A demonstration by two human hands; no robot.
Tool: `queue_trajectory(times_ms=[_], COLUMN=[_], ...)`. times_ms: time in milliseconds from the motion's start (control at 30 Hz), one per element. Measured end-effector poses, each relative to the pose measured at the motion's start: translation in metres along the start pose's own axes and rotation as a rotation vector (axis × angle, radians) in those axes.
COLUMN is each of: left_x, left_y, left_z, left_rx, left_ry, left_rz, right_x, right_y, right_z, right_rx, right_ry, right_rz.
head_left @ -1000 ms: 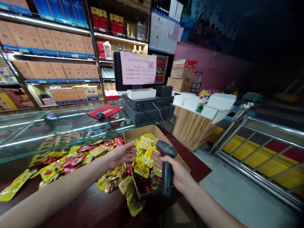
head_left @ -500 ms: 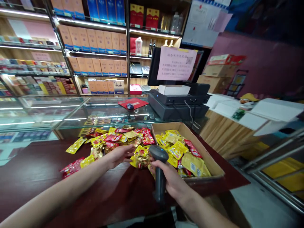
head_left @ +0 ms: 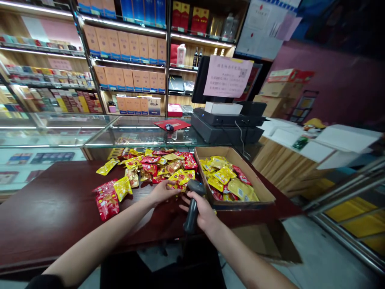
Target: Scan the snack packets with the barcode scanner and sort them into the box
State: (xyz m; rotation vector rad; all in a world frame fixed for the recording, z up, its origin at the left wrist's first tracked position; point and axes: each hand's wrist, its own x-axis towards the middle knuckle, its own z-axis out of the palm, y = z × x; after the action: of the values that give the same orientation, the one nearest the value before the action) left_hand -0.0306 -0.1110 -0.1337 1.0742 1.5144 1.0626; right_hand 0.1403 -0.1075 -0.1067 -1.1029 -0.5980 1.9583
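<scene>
R hand [head_left: 204, 212], ctr frame, wrapped round grip of dark grey pistol-shaped plastic scanner [head_left: 190, 220]; scanner head tilts up, some fingers stick out left past the grip. L hand [head_left: 162, 192] just beside it, frame-left of it, fingers bent, tips at near edge of a shiny yellow-and-red foil packet [head_left: 184, 176]; can't tell if pinched or only touched.

Behind hands, ctr frame: loose heap of small red, yellow & gold foil packets [head_left: 153, 160] on dark red-brown glossy table [head_left: 60, 208]. Left of ctr, apart from heap: red packet pile [head_left: 106, 204] w/ a yellow pkt [head_left: 122, 188] touching it; another flat yellow pkt [head_left: 106, 167] farther up, by heap's left end.

Right of ctr: open brown cardboard tray box [head_left: 264, 194], part-filled w/ mostly yellow pkts [head_left: 222, 174] plus some red. Sits right of scanner, next to heap.

Upper ctr: glass display counter [head_left: 135, 138] w/ red mat [head_left: 182, 124], dark mouse [head_left: 169, 127] on it; right of that, dark grey flat box unit [head_left: 222, 130], black monitor [head_left: 200, 86] w/ pink paper sheet [head_left: 227, 76]. Upper left: lit shelves w/ rows of orange-and-blue cartons [head_left: 129, 46]. Lower right: metal railing [head_left: 339, 235].
</scene>
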Motion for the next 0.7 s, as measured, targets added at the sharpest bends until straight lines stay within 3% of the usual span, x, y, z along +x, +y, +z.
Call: queue_trajectory(times_ms=[133,367,500,633,700], left_x=[-0.014,-0.041,-0.038,-0.024,-0.017], left_y=[-0.008,0.013,0.016,0.013,0.013], left_z=[-0.002,0.000,-0.005,-0.017,-0.021], left_rx=[0.176,0.041,-0.063,-0.155,-0.201], left_ry=[0.029,-0.192,-0.148,-0.025,0.037], left_rz=[0.063,-0.036,-0.041,-0.068,-0.039], right_x=[-0.011,-0.015,-0.008,-0.009,-0.016], right_y=[0.010,0.020,0.013,0.004,0.002], right_z=[-0.008,-0.007,-0.003,0.004,0.009], right_rx=[0.041,-0.170,-0.307,-0.473,-0.509], right_ry=[-0.068,-0.143,-0.162,-0.193,-0.224], right_rz=[-0.027,-0.211,-0.313,-0.483,-0.434])
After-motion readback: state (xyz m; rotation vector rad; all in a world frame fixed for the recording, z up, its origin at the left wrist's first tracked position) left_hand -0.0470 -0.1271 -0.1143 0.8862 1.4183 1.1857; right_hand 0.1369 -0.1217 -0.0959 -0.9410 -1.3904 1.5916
